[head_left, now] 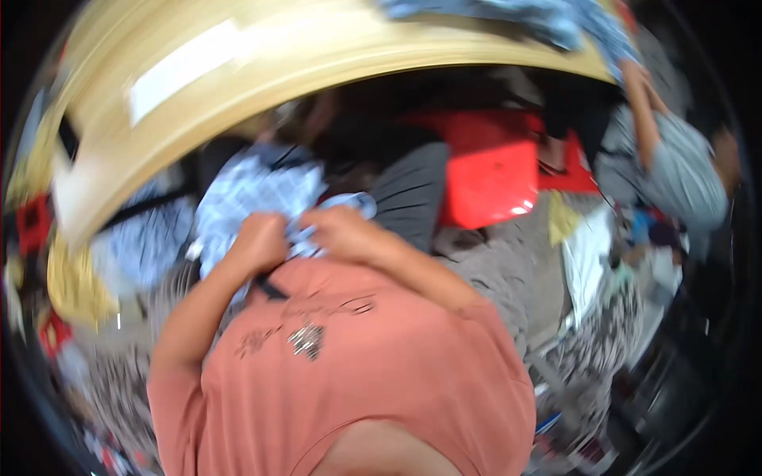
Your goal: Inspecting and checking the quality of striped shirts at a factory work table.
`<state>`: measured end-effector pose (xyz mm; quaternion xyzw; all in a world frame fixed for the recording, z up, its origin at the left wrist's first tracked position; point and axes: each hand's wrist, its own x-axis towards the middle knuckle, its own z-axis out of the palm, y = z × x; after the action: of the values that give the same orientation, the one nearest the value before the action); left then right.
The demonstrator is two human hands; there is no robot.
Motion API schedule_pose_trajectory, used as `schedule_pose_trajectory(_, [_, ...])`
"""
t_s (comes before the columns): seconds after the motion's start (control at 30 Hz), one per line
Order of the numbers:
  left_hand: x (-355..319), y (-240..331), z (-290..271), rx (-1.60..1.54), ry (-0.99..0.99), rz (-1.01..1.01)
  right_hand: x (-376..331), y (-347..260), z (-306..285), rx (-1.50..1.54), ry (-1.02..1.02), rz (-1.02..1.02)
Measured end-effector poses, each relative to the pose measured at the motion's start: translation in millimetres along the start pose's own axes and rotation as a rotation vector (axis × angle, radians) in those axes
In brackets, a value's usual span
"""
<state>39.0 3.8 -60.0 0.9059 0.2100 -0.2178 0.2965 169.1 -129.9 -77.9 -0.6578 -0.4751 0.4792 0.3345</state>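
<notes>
A light blue checked garment (254, 190) lies bunched over my lap, close to my body. My left hand (264, 240) is closed on its near edge. Just to the right, my right hand (341, 230) is closed on a gathered fold of the same garment. Both hands are near each other at the front of my salmon-coloured shirt (349, 357). Motion blur and the backs of the hands hide the fingertips and the exact spot they pinch.
A pale wooden tabletop (302, 55) curves across the far side, with blue cloth (492, 9) on it. A red stool (492, 170) stands to the right. Another person (667, 159) is at the far right. Yellow cloth (75, 274) and grey fabric heaps (587, 373) lie around me.
</notes>
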Motion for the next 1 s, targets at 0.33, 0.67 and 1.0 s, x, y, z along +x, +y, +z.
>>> schedule_pose_trajectory(0.33, [28,-25,23,-0.846,0.325,-0.062,13,-28,-9,-0.242,-0.113,-0.14])
schedule_pose_trajectory(0.67, [38,-24,30,-0.914,0.35,-0.061,23,-15,11,-0.439,-0.054,-0.139])
schedule_pose_trajectory(1.0, [55,-22,22,-1.021,0.387,-0.05,14,-13,11,-0.368,0.342,-0.297])
